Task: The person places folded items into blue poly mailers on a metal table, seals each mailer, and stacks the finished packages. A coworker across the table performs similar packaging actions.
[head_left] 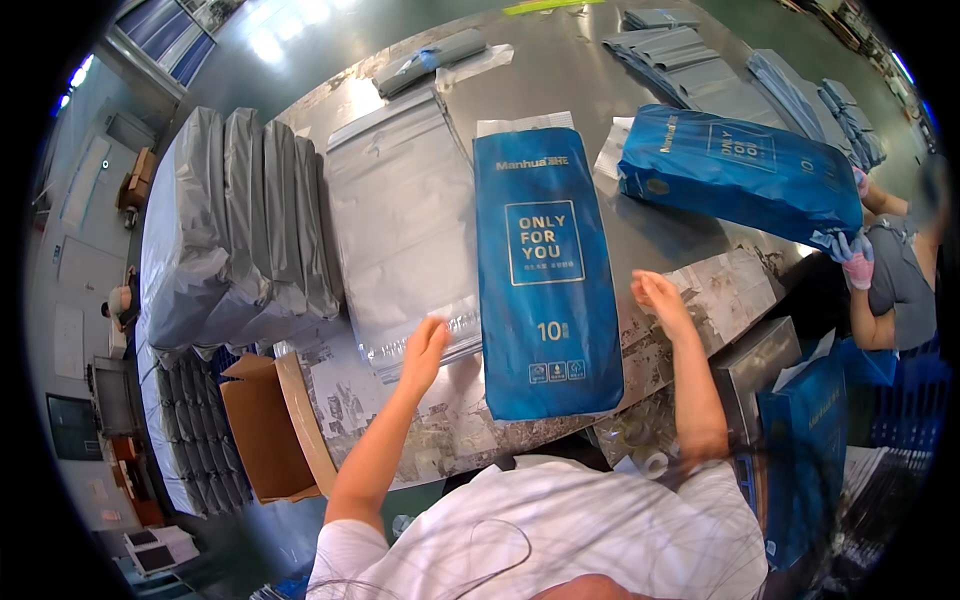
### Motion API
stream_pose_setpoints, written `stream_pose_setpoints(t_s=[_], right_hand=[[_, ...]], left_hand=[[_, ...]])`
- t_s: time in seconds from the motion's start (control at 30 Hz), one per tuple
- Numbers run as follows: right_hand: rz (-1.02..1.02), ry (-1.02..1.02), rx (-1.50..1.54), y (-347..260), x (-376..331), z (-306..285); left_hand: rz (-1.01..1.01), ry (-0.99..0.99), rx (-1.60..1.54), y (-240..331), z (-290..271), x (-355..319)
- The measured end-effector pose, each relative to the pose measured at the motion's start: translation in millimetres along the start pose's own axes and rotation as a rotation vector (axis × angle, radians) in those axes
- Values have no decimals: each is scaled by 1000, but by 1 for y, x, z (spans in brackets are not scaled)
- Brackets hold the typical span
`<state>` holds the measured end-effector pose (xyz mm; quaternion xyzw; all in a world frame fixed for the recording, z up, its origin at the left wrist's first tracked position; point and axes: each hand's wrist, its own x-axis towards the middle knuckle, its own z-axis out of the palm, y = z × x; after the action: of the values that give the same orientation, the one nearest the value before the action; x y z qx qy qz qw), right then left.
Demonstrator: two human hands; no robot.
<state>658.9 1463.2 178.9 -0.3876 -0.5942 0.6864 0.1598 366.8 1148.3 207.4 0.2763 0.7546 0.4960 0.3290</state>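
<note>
A long blue package (545, 275) is laid flat on the desk (560, 80), lengthwise away from the person, between the two hands. The left hand (425, 350) is held open and flat, fingers together, resting on the near edge of a clear plastic bag (400, 225) just left of the blue package; nothing is gripped. The right hand (660, 298) is held open, fingers spread loosely, hovering just right of the blue package, apart from it, nothing held.

A tall stack of silver-grey wrapped bundles (230, 225) is seen at the left end of the desk, touching the clear bag's far side. An open cardboard box (265, 425) is placed below the desk's left corner. A second blue package (735, 170) is lying at the right, held at its end by a co-worker's gloved hand (855, 255). Flat grey bags (690, 60) are piled at the far side, and a folded grey bag (430, 62) lies at the far left. A blue sack (805, 450) stands at the lower right beside the person.

The desk surface is shiny metal, worn and scuffed near the front edge. A workshop floor is seen around it, with light glare at the top.
</note>
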Motion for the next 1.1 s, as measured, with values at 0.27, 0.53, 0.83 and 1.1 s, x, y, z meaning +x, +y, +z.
stream_pose_setpoints(t_s=[0.27, 0.53, 0.83, 1.1], right_hand=[[292, -43, 632, 24, 37, 76], [91, -162, 779, 15, -49, 79], [-35, -253, 546, 44, -187, 219], [61, -199, 162, 112, -187, 224]], left_hand=[[28, -228, -638, -22, 102, 82], [472, -182, 127, 72, 48, -25], [222, -41, -495, -61, -28, -226], [-122, 178, -278, -135, -46, -264]])
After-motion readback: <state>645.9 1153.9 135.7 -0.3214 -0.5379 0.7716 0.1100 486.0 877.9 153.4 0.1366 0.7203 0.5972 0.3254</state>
